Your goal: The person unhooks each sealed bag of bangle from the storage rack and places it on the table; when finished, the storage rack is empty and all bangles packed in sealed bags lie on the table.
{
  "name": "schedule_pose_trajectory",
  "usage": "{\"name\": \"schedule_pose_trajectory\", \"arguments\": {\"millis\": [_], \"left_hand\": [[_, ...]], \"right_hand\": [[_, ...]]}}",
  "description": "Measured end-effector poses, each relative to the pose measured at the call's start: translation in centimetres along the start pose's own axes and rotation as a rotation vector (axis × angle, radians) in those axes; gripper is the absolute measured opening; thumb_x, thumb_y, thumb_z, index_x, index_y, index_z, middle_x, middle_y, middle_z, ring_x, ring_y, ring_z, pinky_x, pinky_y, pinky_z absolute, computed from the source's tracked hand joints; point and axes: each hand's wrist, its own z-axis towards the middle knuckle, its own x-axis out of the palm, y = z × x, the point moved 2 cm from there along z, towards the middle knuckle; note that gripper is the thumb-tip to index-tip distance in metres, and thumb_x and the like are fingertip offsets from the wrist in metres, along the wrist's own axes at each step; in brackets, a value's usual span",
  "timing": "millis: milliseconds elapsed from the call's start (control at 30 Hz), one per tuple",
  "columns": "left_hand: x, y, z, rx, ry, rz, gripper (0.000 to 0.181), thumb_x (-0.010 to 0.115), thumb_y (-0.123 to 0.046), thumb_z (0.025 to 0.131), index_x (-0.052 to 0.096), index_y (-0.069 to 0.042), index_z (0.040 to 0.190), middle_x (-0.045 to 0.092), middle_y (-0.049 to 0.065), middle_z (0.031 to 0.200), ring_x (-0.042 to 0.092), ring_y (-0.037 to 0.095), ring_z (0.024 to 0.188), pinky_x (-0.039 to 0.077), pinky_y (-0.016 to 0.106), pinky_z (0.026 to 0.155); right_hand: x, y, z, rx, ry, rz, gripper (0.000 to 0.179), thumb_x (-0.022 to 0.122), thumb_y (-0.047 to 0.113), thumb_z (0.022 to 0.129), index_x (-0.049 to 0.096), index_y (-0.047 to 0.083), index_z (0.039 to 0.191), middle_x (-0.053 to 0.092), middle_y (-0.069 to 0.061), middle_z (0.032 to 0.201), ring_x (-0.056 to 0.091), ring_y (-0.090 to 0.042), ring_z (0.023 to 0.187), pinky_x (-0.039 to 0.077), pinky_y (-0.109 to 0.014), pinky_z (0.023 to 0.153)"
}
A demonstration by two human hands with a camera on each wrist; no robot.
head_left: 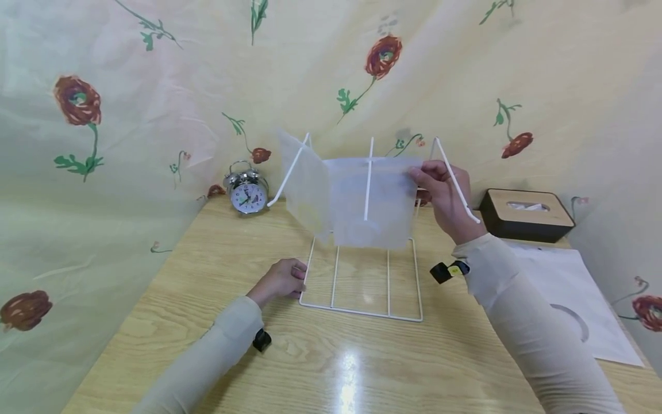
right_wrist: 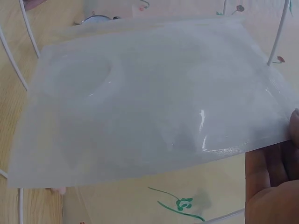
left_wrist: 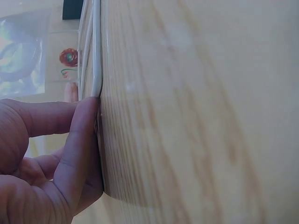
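Note:
A white wire rack (head_left: 360, 313) stands on the table, its flat base toward me and slanting prongs rising at the back. My left hand (head_left: 283, 279) pinches the base's left side wire; up close, thumb and finger meet at the wire (left_wrist: 96, 56). With thumb and fingers, my right hand (head_left: 447, 192) pinches the edge of a translucent plastic sleeve (head_left: 388, 201), raised among the prongs. A faint round mark shows on the sleeve (right_wrist: 154, 102) in the right wrist view. Another translucent panel (head_left: 305, 187) angles off beside the left prong; whether the two are joined I cannot tell.
A silver twin-bell alarm clock (head_left: 247, 190) stands at the back left. At the back right sits a dark tissue box (head_left: 527, 214) with a wooden top. A white sheet-like item (head_left: 569, 299) with a grey arc lies beyond my right forearm. Flowered cloth (head_left: 207, 75) hangs behind the table.

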Motion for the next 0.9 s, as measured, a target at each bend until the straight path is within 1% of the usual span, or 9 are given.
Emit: {"name": "schedule_pose_trajectory", "arguments": {"millis": [100,200,267,367,467,533,667,767,900], "left_hand": [[0.0,0.0,-0.1,-0.004,0.002,-0.003,0.048,0.068,0.016,0.081,0.058,0.007,0.128,0.061,0.016,0.107,0.068,0.025,0.079,0.062,0.030,0.067],[0.0,-0.1,-0.1,-0.013,0.004,-0.008,0.048,0.068,0.015,0.082,0.058,0.006,0.128,0.061,0.016,0.107,0.068,0.025,0.080,0.062,0.030,0.068],[0.0,-0.1,-0.1,-0.017,0.004,-0.006,0.048,0.068,0.015,0.082,0.058,0.005,0.128,0.061,0.015,0.108,0.068,0.024,0.080,0.062,0.029,0.068],[0.0,-0.1,-0.1,-0.018,0.003,-0.006,0.047,0.068,0.015,0.082,0.058,0.005,0.128,0.061,0.015,0.108,0.067,0.025,0.080,0.062,0.029,0.068],[0.1,0.0,-0.2,-0.016,-0.001,-0.005,0.048,0.068,0.016,0.082,0.058,0.006,0.127,0.061,0.016,0.108,0.067,0.025,0.081,0.062,0.029,0.067],[0.1,0.0,-0.2,-0.011,-0.002,-0.002,0.048,0.068,0.016,0.081,0.058,0.006,0.127,0.061,0.016,0.108,0.067,0.025,0.080,0.062,0.029,0.067],[0.1,-0.1,-0.2,-0.010,-0.009,-0.011,0.048,0.069,0.016,0.081,0.059,0.006,0.127,0.061,0.016,0.108,0.067,0.025,0.078,0.062,0.030,0.067],[0.1,-0.1,-0.2,-0.004,-0.011,-0.018,0.048,0.068,0.017,0.081,0.059,0.006,0.126,0.060,0.016,0.107,0.067,0.025,0.077,0.062,0.030,0.066],[0.0,0.0,-0.2,-0.008,-0.002,-0.024,0.048,0.068,0.017,0.081,0.058,0.007,0.127,0.060,0.017,0.107,0.067,0.026,0.077,0.062,0.031,0.066]], "right_hand": [[0.0,0.1,-0.3,0.021,0.007,-0.001,0.004,0.078,0.006,0.088,0.074,0.006,0.087,0.073,-0.003,0.083,0.068,-0.013,0.073,0.060,-0.024,0.062],[0.0,0.1,-0.6,0.040,0.005,0.014,0.009,0.080,0.009,0.087,0.073,0.004,0.089,0.073,-0.004,0.084,0.066,-0.014,0.072,0.059,-0.023,0.061],[0.0,0.1,-1.0,0.048,0.014,0.030,0.008,0.079,0.009,0.088,0.072,0.004,0.089,0.072,-0.004,0.083,0.065,-0.014,0.071,0.058,-0.023,0.060],[0.1,0.2,-1.6,0.045,0.037,0.061,0.004,0.075,0.005,0.090,0.072,0.005,0.088,0.072,-0.004,0.081,0.065,-0.014,0.070,0.058,-0.023,0.061],[0.2,0.4,-2.2,0.033,0.048,0.074,0.008,0.072,0.002,0.092,0.073,0.006,0.086,0.071,-0.003,0.079,0.066,-0.013,0.070,0.059,-0.023,0.062],[0.2,0.4,-2.7,0.022,0.054,0.075,0.005,0.072,0.004,0.092,0.073,0.005,0.087,0.072,-0.003,0.080,0.066,-0.013,0.071,0.060,-0.024,0.064],[0.3,0.5,-3.6,0.021,0.074,0.097,0.007,0.074,0.008,0.092,0.071,0.003,0.089,0.072,-0.002,0.083,0.068,-0.013,0.074,0.060,-0.025,0.066],[0.4,0.7,-4.3,0.018,0.082,0.095,0.005,0.072,0.005,0.093,0.071,0.005,0.088,0.072,-0.002,0.083,0.067,-0.013,0.075,0.060,-0.025,0.067],[0.6,1.0,-5.2,0.018,0.083,0.073,0.014,0.065,0.000,0.096,0.073,0.007,0.087,0.073,-0.002,0.084,0.067,-0.013,0.076,0.059,-0.024,0.066]]}}
